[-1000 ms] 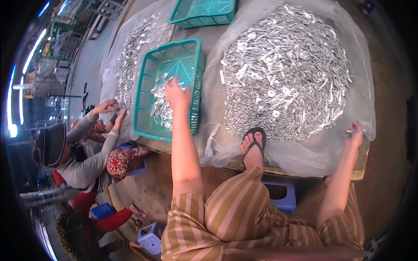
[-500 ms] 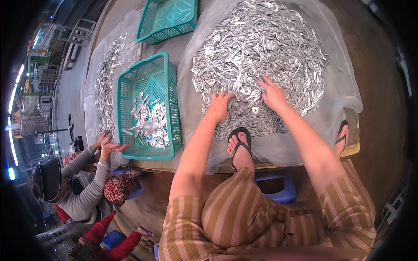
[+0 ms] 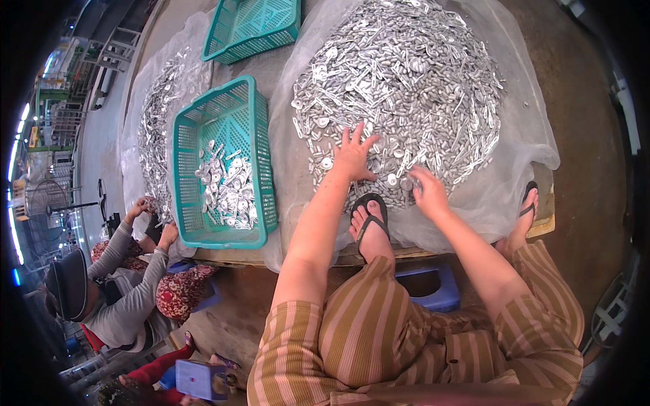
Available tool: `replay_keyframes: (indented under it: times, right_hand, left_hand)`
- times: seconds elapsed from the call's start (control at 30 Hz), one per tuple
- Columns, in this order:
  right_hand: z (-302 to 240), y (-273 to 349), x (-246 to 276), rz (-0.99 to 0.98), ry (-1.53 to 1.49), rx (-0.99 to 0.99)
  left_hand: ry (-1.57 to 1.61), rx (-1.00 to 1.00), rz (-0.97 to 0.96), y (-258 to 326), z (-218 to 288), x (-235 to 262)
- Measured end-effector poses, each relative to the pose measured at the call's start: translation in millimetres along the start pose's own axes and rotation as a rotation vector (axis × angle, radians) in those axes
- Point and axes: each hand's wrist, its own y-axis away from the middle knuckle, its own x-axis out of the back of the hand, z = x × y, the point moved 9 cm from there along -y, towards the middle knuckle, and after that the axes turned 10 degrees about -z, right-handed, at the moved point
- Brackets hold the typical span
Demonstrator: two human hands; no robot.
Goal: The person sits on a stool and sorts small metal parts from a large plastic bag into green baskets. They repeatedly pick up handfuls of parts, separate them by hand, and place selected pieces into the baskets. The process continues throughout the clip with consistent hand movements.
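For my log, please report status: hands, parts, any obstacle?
Left hand flat on metal parts pile. Right hand picking at its near edge. Basket left, nothing blocking.

Teal basket (image 3: 186, 145) w/ few parts, 2nd teal basket (image 3: 233, 40), blue stool (image 3: 443, 298).

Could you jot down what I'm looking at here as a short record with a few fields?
Left hand: spread flat on the big heap of small silver metal pieces
Right hand: on the heap's near edge, fingers curled; grip unclear
Heap rests on: clear plastic sheet
Left of heap: teal basket, partly filled with the same pieces
Farther back: second teal basket
Beside: another person at a smaller heap
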Motion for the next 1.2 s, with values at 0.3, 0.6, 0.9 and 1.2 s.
replay_keyframes:
  times: [0.3,0.6,0.9,1.2]
  right_hand:
    - [63,5,2,0.036,-1.173,-0.63]
    - [29,6,-11,-0.129,-1.348,-0.661]
    - [30,7,-19,-0.133,-1.345,-0.707]
    - [39,14,-16,-0.084,-1.353,-0.738]
  left_hand:
    - [0.465,-0.149,0.144,56,-41,-1]
    - [0.228,0.186,0.161,67,-72,-22]
    - [0.386,0.041,0.06,55,-50,-38]
    - [1.48,0.086,0.04,75,-78,-35]
